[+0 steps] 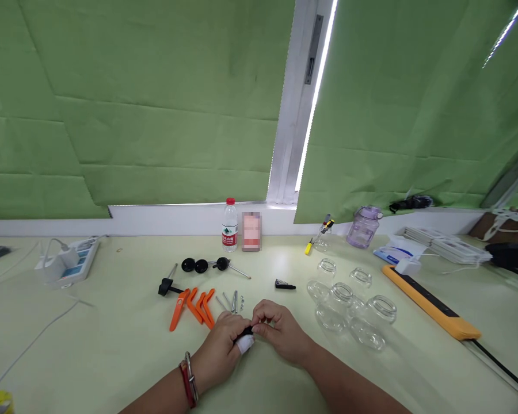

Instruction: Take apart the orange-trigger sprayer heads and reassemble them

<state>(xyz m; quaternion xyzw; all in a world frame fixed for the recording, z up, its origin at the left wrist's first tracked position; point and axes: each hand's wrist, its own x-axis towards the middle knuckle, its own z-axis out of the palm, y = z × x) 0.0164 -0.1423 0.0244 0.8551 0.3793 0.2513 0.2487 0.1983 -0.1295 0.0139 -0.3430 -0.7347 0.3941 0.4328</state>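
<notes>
Both my hands meet over the pale green table (112,345), fingers pinched on a small black part (246,331). My left hand (222,348) has a white bandage on one fingertip and bracelets at the wrist. My right hand (280,330) closes on the same part from the right. Just beyond my hands lie several orange plastic pieces (194,306), a few screws and metal pins (233,300), black wheels (195,265) on axles and a black-handled tool (168,286). A small black bit holder (285,284) lies to the right.
Several clear glass jars (349,310) stand right of my hands. An orange-and-black power strip (431,307) lies further right. A water bottle (229,225), a purple jug (362,227), a yellow screwdriver (317,237) and a white power strip (69,261) line the back. Green blinds cover the windows.
</notes>
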